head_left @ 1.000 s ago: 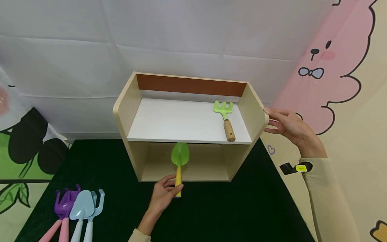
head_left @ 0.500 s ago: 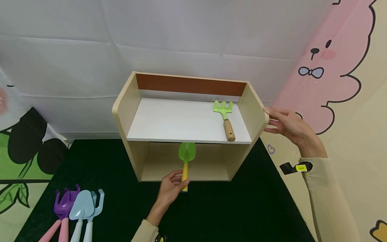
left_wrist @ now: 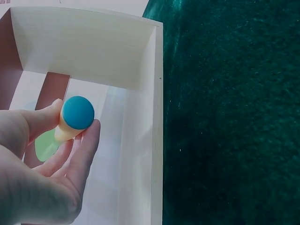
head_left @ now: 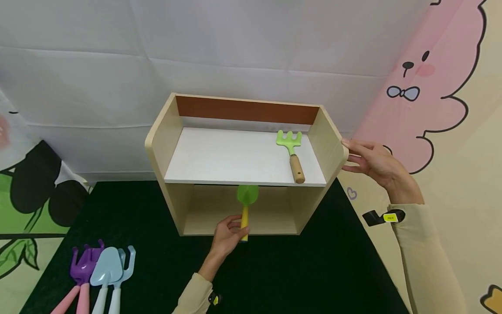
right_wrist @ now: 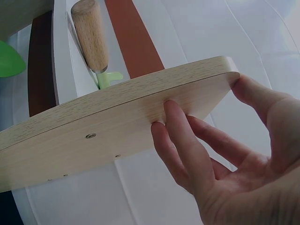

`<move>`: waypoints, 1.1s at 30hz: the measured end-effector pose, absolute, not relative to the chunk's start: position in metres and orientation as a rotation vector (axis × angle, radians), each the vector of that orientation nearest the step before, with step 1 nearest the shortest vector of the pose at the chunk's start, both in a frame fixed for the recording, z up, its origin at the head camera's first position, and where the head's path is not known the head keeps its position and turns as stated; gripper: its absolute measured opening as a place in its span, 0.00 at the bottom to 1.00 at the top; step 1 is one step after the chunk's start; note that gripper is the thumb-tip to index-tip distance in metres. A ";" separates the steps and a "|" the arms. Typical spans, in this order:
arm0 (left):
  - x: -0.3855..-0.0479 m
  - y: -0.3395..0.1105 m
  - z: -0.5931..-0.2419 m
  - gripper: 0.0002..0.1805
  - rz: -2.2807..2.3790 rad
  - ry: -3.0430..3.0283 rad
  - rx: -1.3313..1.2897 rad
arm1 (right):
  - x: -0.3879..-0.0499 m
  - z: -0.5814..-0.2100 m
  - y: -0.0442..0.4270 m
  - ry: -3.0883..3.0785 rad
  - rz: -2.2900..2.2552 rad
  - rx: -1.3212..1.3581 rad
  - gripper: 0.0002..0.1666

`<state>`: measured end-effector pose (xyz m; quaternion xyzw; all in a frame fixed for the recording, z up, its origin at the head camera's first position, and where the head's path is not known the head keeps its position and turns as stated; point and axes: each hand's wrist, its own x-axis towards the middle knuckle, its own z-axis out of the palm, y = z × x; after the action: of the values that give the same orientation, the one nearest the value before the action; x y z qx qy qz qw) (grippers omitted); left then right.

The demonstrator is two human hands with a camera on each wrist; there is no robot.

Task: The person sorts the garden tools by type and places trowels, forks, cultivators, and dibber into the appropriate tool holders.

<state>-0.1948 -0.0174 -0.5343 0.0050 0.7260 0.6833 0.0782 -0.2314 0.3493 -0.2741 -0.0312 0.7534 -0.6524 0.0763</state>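
Observation:
My left hand [head_left: 226, 237] pinches the yellow handle of a toy trowel [head_left: 248, 195] with a green blade, between thumb and fingers. In the left wrist view the handle's blue end cap [left_wrist: 78, 113] faces the camera. The blade reaches into the lower compartment of a small wooden shelf [head_left: 184, 209], and its tip is hidden under the white upper board. My right hand [head_left: 372, 165] touches the shelf's right side panel [right_wrist: 117, 117]; its thumb lies at the panel's corner and its fingertips rest on the outer face. A green hand fork [head_left: 296, 168] with a wooden handle lies on the upper board.
At the front left of the dark green tabletop [head_left: 313, 274] lie a purple fork [head_left: 83, 267] with pink handles beside it and a light blue trowel [head_left: 106, 266] overlapping a light blue fork [head_left: 129, 268]. A white cloth wall [head_left: 235, 48] stands behind the shelf.
My left hand has moved right and forward with the toy trowel, bringing its blade deeper into the lower compartment. My right hand stays at the side panel.

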 end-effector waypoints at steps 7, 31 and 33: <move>-0.205 -0.005 -0.537 0.23 2.050 2.172 0.055 | -0.230 -0.274 0.350 2.268 -1.951 -0.069 0.10; -0.225 0.031 -0.550 0.21 1.991 2.191 0.104 | -0.232 -0.273 0.350 2.211 -1.980 -0.113 0.12; -0.225 0.033 -0.551 0.21 1.977 2.190 0.089 | -0.233 -0.273 0.349 2.206 -1.980 -0.126 0.12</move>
<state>-0.2253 0.0333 -0.5508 0.0302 0.7384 0.6669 0.0948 -0.2330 0.3493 -0.2730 -0.0424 0.7406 -0.6649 0.0874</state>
